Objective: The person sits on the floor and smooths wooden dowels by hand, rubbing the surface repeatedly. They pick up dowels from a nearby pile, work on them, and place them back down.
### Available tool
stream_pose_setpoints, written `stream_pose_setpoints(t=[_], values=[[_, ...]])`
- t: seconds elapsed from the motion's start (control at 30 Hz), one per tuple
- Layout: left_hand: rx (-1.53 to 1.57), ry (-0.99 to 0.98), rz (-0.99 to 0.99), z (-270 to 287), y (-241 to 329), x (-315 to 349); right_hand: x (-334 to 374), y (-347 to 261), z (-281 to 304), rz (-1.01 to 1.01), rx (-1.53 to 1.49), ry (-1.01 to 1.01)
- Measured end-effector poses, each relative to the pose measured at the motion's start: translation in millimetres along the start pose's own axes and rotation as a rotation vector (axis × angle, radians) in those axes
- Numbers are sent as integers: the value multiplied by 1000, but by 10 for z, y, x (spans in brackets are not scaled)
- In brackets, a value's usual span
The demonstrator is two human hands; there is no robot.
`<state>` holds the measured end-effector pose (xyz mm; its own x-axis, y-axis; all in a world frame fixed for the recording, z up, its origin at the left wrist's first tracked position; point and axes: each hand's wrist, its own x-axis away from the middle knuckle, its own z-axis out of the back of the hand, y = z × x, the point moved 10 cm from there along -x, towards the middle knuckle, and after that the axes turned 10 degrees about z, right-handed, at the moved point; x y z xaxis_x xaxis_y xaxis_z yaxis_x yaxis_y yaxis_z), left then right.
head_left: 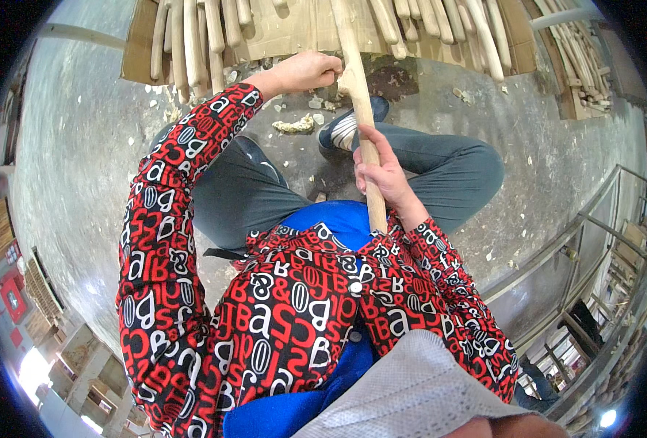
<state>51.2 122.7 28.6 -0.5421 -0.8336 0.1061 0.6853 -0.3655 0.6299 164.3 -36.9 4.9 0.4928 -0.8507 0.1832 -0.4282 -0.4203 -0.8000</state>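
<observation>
A long, pale wooden stick [368, 109] runs from the top of the view down to my belly, close to upright in the picture. My right hand [382, 171] wraps round its lower part, the index finger lying along the wood. To the left of the stick's upper part is my left hand [310, 73], its fingers curled closed. Whatever they hold, if anything, is hidden. A small cream-coloured lump [346, 82] sits on the stick beside those fingers. A crumbly cream-coloured clump [294, 125] lies on the floor below my left hand.
Flattened cardboard [280, 40] ahead bears several similar wooden sticks [192, 44]. Another pile of sticks [573, 62] lies at the far right. My bent legs and dark shoes [338, 133] flank the stick. Metal framing [579, 226] stands at the right; pale scraps dot the floor.
</observation>
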Motion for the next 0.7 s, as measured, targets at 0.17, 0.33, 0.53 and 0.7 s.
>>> stream_pose_setpoints(t=[0.17, 0.33, 0.53, 0.7], values=[[103, -78, 12, 1, 6, -11, 15, -16, 0, 0, -16, 17], [109, -89, -7, -1, 20, 3, 3, 5, -8, 11, -22, 4], [-9, -87, -80, -47, 46, 5, -1, 19, 4, 4, 3, 1], [145, -31, -15, -8, -69, -7, 6, 5, -9, 6, 18, -9]])
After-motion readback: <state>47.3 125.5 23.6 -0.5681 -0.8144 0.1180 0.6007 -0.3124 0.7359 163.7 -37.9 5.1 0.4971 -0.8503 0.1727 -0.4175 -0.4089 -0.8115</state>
